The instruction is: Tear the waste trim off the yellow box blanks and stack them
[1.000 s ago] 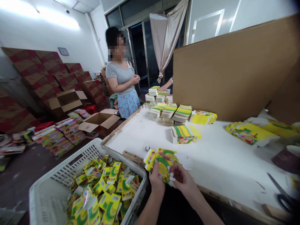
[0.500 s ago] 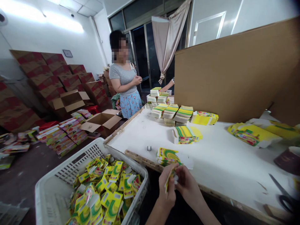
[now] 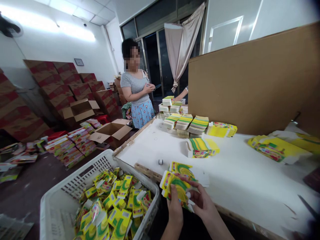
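Note:
My left hand point(image 3: 175, 208) grips a small yellow and green printed carton point(image 3: 172, 183), thumb on its front face. At the carton's right end, my right hand point(image 3: 202, 199) has its fingers bent round the edge and the flaps. A small white piece shows by the right fingertips; what it is I cannot tell. Just behind, a few more flat cartons point(image 3: 183, 168) lie on the white table point(image 3: 147, 146) near its edge. To the left of my hands stands a white plastic basket point(image 3: 53, 200) heaped with yellow cartons point(image 3: 120, 220).
Bundled carton stacks point(image 3: 198, 125) stand farther back on the table, before a tall cardboard panel point(image 3: 250, 80). Scissors point(image 3: 308, 206) lie at the right. A person point(image 3: 137, 90) stands beyond the table; another person's arm point(image 3: 181, 95) reaches in behind the stacks. Open boxes point(image 3: 111, 131) sit on the floor.
The carton in my hands has turned from edge-on to show its broad printed face. My hands have shifted slightly, and the whole view has moved a little.

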`<state>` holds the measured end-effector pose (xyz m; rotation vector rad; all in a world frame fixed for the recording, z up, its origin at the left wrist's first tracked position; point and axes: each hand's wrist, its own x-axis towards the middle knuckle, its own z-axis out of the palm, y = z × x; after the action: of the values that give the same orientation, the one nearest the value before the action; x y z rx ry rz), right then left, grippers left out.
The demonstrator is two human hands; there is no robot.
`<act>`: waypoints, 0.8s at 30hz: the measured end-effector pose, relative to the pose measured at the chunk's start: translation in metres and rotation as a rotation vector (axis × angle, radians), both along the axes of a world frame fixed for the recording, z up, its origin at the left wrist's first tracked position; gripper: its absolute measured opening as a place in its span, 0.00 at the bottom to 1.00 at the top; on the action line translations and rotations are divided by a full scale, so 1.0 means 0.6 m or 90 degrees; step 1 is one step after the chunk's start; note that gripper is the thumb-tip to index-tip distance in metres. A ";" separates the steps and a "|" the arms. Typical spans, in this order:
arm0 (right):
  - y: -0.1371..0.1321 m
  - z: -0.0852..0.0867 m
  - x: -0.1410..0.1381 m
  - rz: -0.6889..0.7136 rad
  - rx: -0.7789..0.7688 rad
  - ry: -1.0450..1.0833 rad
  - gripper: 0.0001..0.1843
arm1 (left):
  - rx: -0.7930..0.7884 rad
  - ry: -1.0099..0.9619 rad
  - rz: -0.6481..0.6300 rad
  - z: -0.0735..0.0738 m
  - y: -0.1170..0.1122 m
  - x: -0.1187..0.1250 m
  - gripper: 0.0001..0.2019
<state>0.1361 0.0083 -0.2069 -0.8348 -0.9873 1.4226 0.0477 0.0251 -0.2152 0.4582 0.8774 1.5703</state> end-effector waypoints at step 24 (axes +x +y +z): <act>0.001 -0.006 0.003 -0.060 -0.159 0.085 0.24 | 0.008 0.005 0.010 -0.003 0.004 -0.003 0.28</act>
<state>0.1379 0.0092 -0.2107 -0.9419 -0.6690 1.5195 0.0460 0.0276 -0.2171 0.4676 0.8785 1.5900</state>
